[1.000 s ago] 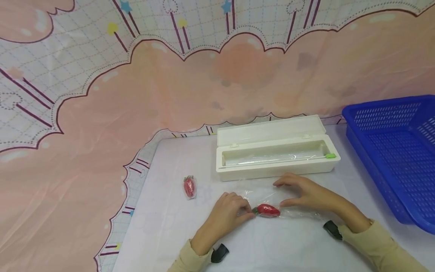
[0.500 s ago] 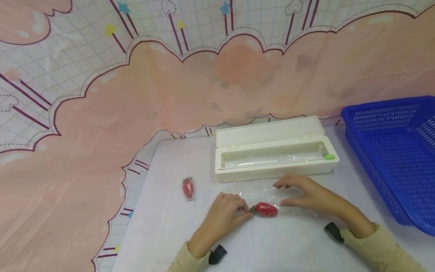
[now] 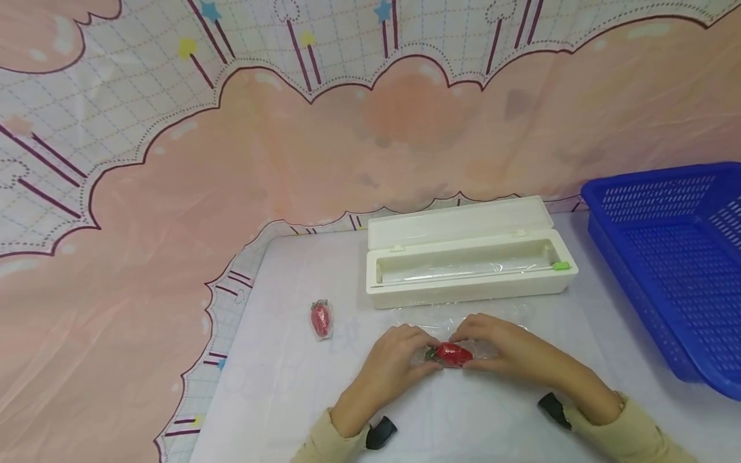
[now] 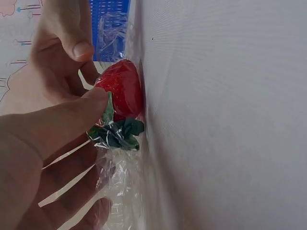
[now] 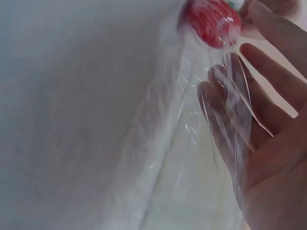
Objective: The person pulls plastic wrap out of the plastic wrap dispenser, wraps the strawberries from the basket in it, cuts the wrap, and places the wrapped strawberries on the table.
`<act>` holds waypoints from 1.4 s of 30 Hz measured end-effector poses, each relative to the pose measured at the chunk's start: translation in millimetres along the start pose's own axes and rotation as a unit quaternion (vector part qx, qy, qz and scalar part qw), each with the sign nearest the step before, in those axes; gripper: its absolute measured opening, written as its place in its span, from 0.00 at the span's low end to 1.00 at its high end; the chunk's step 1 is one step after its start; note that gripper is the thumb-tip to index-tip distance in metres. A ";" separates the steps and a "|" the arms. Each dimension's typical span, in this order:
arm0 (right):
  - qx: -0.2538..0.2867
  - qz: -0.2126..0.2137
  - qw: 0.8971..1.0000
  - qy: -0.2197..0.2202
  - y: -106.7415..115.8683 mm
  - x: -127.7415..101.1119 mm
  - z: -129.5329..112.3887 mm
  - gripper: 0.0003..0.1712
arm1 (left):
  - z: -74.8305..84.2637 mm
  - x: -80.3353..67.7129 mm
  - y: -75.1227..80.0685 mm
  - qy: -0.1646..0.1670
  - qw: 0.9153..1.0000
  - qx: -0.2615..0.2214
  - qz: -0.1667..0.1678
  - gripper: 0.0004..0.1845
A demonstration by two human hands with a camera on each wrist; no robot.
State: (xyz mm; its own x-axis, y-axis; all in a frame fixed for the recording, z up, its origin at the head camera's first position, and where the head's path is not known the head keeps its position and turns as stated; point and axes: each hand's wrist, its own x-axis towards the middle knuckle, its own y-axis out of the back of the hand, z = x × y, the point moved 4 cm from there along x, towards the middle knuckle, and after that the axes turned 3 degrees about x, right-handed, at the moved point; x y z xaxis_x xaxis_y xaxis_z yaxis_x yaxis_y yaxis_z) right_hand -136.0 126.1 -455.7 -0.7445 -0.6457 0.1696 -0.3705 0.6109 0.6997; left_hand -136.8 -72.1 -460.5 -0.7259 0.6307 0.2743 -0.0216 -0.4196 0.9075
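A red strawberry (image 3: 453, 354) with green leaves lies wrapped in cling film (image 5: 184, 124) on the white tabletop. My left hand (image 3: 399, 357) pinches its leafy end, thumb on the red side and fingers behind in the left wrist view. Over the strawberry's other end reaches my right hand (image 3: 500, 344), thumb in front and index finger at the back. In the right wrist view its fingers (image 5: 268, 103) are fairly straight, under clear film. Another wrapped strawberry (image 3: 321, 319) rests on the table at the left.
Behind the hands stands a white cling film box (image 3: 471, 294), lid up, a green slider (image 3: 561, 265) on its front edge. A blue basket (image 3: 631, 283) is at the right. Patterned cloth (image 3: 324, 161) hangs behind the table.
My right hand has come in left and down onto the strawberry, and its thumb and index finger have drawn closer together. The left hand has shifted slightly right, staying at the leafy end.
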 end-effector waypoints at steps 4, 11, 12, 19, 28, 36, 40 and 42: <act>-0.001 -0.010 1.000 -0.002 -5.0 0.9 0.9 0.15 | -0.3 1.3 -2.2 0.012 1.000 -0.004 -0.016 0.15; -0.005 -0.020 1.000 -0.009 -9.4 2.7 2.6 0.17 | -2.9 1.8 -6.2 0.036 0.998 -0.006 -0.044 0.13; -0.004 -0.020 1.000 -0.010 -9.3 2.8 2.7 0.17 | -3.3 1.9 -6.5 0.037 0.998 -0.006 -0.044 0.12; -0.008 -0.028 0.999 -0.018 -9.6 2.9 3.5 0.16 | -2.5 2.3 -6.1 0.032 0.999 -0.010 -0.037 0.12; 0.008 -0.034 0.999 -0.031 -9.3 0.2 6.6 0.17 | 0.7 3.1 -8.1 -0.011 1.000 -0.012 -0.015 0.16; 0.023 -0.035 0.998 -0.045 -10.1 -0.7 9.0 0.17 | -0.1 4.2 -10.9 0.008 0.999 -0.005 -0.034 0.15; 0.041 -0.030 0.997 -0.058 -8.7 -0.2 10.5 0.15 | -0.8 4.3 -10.8 0.010 0.999 -0.004 -0.034 0.14; 0.044 -0.028 0.997 -0.057 -7.9 -0.1 11.0 0.14 | -1.4 4.3 -10.7 0.010 0.999 -0.002 -0.035 0.14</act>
State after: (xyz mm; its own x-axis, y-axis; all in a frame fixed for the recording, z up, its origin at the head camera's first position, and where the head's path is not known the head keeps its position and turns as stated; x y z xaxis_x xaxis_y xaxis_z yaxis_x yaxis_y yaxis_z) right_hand -139.1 126.4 -468.9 -0.7773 -0.6272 0.0489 -0.4565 0.6158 0.6421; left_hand -140.6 -65.9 -469.4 -0.7364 0.6449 0.2043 -0.0757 -0.3786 0.9225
